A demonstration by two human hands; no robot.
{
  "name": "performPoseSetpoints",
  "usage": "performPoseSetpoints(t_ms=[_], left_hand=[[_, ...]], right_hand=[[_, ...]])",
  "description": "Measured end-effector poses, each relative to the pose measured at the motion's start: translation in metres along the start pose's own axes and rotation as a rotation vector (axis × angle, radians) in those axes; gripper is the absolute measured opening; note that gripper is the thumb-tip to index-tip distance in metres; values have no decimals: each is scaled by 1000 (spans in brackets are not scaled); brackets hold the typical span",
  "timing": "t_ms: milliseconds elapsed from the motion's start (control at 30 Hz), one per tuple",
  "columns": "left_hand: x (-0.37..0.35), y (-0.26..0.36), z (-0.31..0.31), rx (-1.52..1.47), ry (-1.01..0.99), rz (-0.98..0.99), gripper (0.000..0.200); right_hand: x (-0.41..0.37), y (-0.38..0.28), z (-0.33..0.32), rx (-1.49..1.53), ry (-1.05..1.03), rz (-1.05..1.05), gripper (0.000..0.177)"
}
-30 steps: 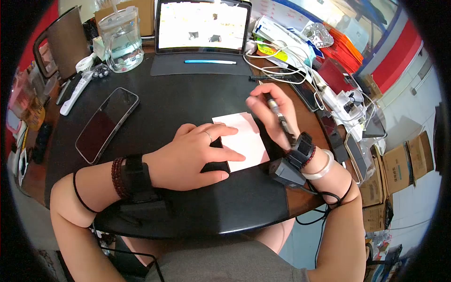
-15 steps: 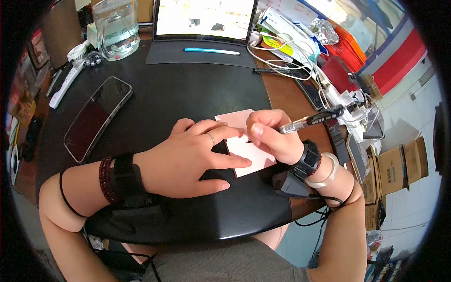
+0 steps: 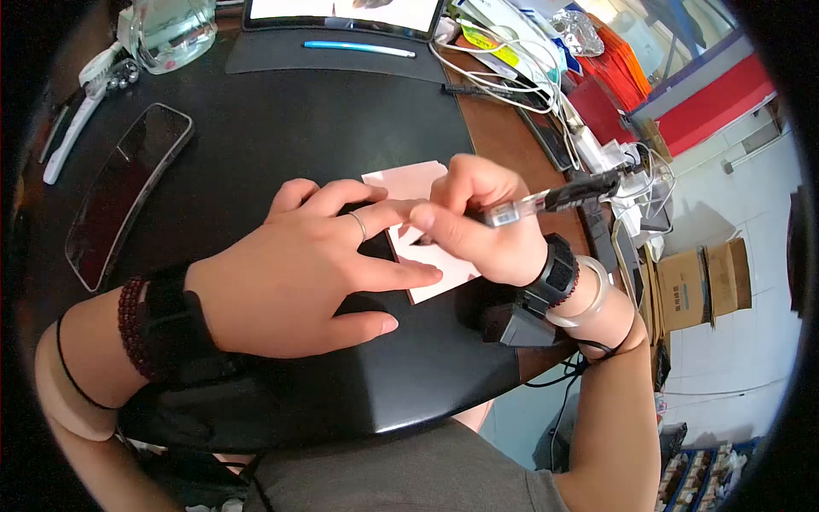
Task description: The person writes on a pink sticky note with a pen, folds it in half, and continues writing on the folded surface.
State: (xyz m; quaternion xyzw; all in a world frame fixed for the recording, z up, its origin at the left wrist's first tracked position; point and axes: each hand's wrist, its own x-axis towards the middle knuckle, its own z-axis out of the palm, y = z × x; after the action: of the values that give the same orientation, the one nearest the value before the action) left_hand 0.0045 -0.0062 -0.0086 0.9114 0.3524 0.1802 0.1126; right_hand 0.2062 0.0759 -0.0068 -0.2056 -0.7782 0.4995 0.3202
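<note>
A pink sheet or pad of paper (image 3: 406,177) lies slightly askew on the dark desk mat. My left hand (image 3: 286,269) rests palm down at its left side, fingers spread, with the longer fingertips on the paper and a ring on one finger. Over the right part of the paper, my right hand (image 3: 486,226) pinches a pen (image 3: 559,199) with a clear barrel and black end. The pen's rear points up to the right. Its tip is low against the paper by my left fingertips, partly hidden by my right fingers.
A smartphone (image 3: 128,192) lies at the left near a white-handled brush (image 3: 77,136) and a clear water jug (image 3: 173,34). At the back, a blue pen (image 3: 358,49) lies before a tablet (image 3: 341,19). White cables (image 3: 512,94) clutter the right edge; cardboard boxes (image 3: 682,294) stand beyond.
The view has shifted, so the desk items sit higher and further left. My right hand has moved slightly left relative to the paper, closer to the left fingertips, still holding the pen.
</note>
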Motion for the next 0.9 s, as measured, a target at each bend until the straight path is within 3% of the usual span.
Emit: performPoseSetpoints(t_ms=[167, 267, 900], left_hand=[[-5, -3, 5, 30, 71, 52, 48], [-4, -4, 6, 16, 78, 54, 50], [-4, -7, 16, -48, 128, 38, 49]], right_hand=[[2, 1, 3, -79, 21, 58, 31], [5, 3, 0, -174, 24, -20, 31], [5, -2, 2, -93, 10, 66, 29]])
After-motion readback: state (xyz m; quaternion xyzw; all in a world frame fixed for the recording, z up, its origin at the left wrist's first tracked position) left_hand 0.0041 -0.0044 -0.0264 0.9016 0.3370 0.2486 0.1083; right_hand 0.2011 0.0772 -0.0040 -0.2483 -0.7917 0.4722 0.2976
